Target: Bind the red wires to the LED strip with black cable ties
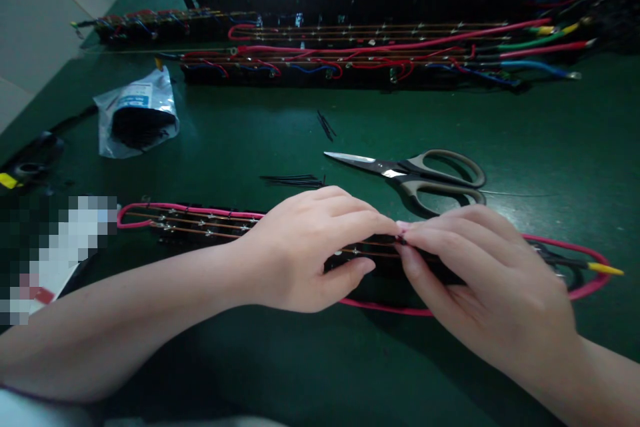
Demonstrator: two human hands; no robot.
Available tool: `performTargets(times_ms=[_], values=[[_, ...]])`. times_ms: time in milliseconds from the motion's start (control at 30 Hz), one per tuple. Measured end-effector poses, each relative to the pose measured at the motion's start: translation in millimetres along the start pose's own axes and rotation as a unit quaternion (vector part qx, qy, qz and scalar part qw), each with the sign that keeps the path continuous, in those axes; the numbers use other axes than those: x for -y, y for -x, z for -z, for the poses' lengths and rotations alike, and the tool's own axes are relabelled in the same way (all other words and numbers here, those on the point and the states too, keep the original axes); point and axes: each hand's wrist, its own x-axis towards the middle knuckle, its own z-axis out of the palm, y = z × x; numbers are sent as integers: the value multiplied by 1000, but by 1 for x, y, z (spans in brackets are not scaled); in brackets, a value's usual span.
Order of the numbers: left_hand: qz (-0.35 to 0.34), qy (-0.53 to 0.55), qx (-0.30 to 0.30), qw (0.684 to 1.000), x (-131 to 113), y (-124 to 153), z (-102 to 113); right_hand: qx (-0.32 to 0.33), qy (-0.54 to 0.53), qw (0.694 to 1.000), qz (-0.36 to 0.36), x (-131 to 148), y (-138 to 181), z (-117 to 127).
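Observation:
A long black strip (200, 225) with copper wires and a pink cable (575, 293) looped around it lies across the green table in front of me. My left hand (310, 247) grips the strip's middle, fingers curled over the top and thumb underneath. My right hand (475, 267) meets it fingertip to fingertip, pinching something small and dark on the strip that I cannot make out. A yellow-tipped wire end (607, 269) sticks out at the strip's right end.
Grey-handled scissors (425, 177) lie just behind my hands. Loose black cable ties (295, 180) rest to their left. An open silver bag (135, 113) sits at the back left. Several finished wired strips (350, 53) are lined up along the far side.

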Motion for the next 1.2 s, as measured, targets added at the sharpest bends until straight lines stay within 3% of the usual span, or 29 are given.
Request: performTargets(times_ms=[1200], values=[[-28,24,-4,999,2,0,2,5,9,1000,-5,-1,4,-2]])
